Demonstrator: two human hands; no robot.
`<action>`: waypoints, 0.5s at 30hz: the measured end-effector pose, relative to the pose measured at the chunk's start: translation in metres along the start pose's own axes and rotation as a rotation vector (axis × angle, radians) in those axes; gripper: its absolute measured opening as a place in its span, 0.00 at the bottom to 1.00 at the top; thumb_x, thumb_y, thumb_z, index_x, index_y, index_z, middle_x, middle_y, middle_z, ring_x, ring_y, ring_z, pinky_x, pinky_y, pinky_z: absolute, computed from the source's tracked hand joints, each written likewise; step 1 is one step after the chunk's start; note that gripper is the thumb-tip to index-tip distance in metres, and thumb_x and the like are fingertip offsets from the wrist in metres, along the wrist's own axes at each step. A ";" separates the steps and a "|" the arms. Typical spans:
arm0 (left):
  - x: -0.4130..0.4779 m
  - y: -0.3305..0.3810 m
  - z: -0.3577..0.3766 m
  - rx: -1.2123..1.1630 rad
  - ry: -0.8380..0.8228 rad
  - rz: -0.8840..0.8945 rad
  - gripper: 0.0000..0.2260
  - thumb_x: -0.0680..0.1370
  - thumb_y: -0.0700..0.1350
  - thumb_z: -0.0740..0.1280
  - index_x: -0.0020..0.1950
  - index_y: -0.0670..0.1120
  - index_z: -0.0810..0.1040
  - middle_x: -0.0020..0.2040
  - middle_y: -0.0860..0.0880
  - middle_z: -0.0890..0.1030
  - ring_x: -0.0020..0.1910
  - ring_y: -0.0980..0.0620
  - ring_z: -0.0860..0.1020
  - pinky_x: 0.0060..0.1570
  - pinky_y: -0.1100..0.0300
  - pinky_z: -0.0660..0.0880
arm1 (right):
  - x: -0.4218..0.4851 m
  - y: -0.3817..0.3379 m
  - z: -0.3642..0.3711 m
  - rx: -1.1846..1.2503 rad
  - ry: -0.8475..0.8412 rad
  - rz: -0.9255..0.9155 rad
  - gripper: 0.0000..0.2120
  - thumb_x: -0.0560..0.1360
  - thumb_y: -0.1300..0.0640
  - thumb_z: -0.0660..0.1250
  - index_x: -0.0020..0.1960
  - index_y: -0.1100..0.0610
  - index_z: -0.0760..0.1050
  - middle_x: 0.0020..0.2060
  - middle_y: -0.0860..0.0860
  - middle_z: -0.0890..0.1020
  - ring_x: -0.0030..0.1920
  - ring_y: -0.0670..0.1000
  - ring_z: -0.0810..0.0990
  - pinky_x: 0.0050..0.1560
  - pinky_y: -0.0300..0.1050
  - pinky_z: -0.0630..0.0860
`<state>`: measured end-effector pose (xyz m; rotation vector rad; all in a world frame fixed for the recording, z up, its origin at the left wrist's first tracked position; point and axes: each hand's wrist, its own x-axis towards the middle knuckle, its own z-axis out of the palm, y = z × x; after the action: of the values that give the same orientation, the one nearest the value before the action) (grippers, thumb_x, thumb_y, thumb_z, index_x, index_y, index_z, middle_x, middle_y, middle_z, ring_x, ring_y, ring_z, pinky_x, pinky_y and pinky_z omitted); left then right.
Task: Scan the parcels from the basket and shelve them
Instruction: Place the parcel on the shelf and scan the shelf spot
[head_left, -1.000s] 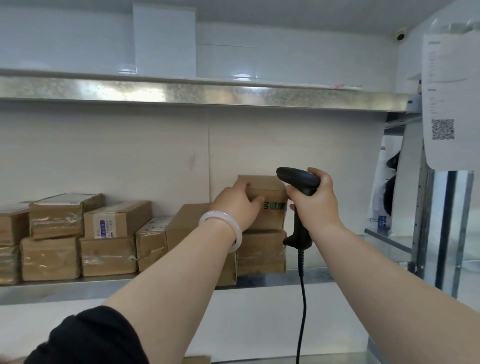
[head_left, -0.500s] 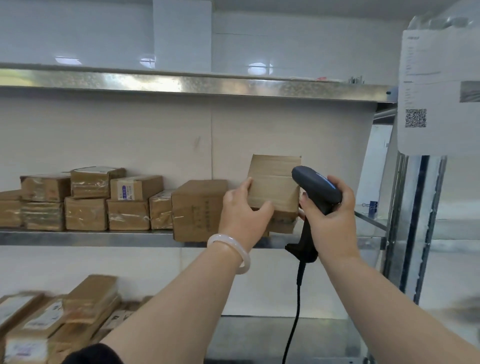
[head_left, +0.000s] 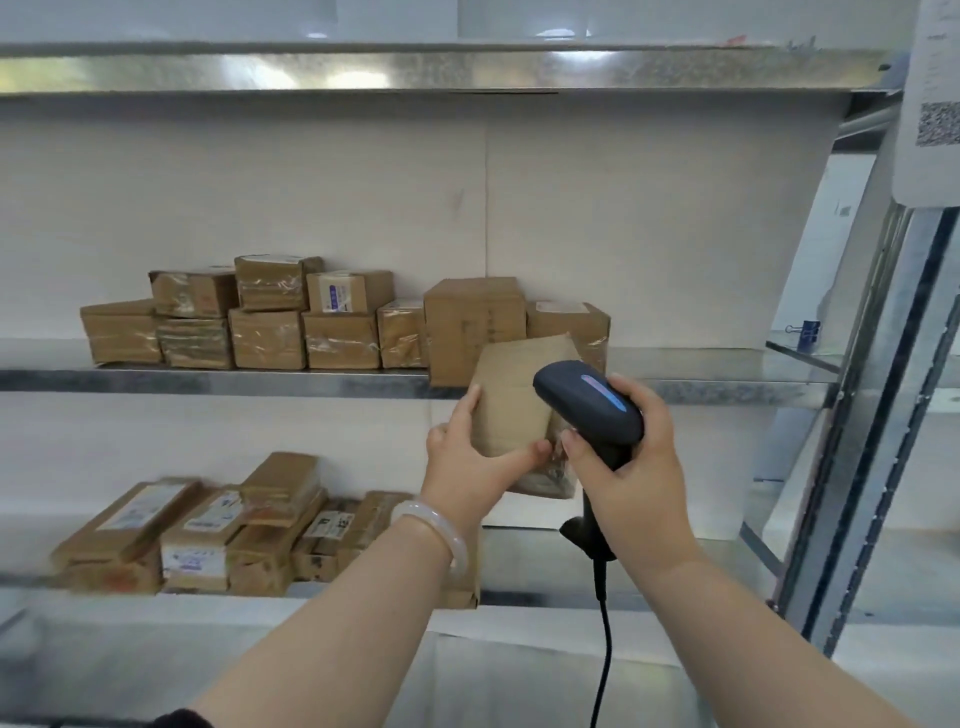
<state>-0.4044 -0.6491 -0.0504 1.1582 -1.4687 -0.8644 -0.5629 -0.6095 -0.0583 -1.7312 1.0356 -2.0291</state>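
The left hand (head_left: 470, 462) grasps a small brown cardboard parcel (head_left: 511, 400), fingers along its left edge and thumb curled across its lower front. It holds the parcel tilted in the air in front of the middle shelf's (head_left: 208, 380) edge, just below the right end of the row of boxes (head_left: 270, 322) stacked there. The right hand (head_left: 631, 467) is clenched round the grip of a dark barcode scanner (head_left: 587, 402) (a blue strip shows on its head), which sits just beside the parcel's right side. Its black cable (head_left: 602, 665) hangs down. A pale bangle (head_left: 439, 525) circles the left wrist. More parcels (head_left: 208, 530), blurred, lie on the lower shelf (head_left: 623, 571).
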 end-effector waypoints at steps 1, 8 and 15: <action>-0.002 -0.007 -0.005 -0.021 0.005 -0.021 0.53 0.53 0.68 0.74 0.77 0.63 0.60 0.65 0.55 0.63 0.57 0.59 0.70 0.62 0.57 0.71 | -0.003 0.003 0.003 -0.010 -0.029 0.020 0.29 0.73 0.62 0.76 0.63 0.36 0.69 0.54 0.27 0.76 0.56 0.35 0.78 0.49 0.25 0.73; -0.026 -0.078 -0.060 -0.248 0.010 -0.160 0.41 0.67 0.58 0.76 0.77 0.62 0.61 0.70 0.51 0.71 0.61 0.49 0.78 0.49 0.57 0.82 | -0.037 0.032 0.049 -0.016 -0.076 0.235 0.27 0.74 0.58 0.75 0.63 0.37 0.67 0.52 0.32 0.78 0.54 0.33 0.77 0.48 0.24 0.73; -0.037 -0.110 -0.078 -0.042 0.097 -0.221 0.22 0.80 0.55 0.63 0.74 0.64 0.66 0.70 0.53 0.63 0.67 0.54 0.66 0.69 0.59 0.60 | -0.068 0.045 0.086 0.015 -0.110 0.304 0.27 0.73 0.60 0.75 0.59 0.35 0.67 0.50 0.23 0.76 0.54 0.31 0.76 0.48 0.23 0.72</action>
<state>-0.3042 -0.6394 -0.1470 1.3298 -1.2546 -0.9709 -0.4760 -0.6269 -0.1367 -1.5494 1.1632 -1.7310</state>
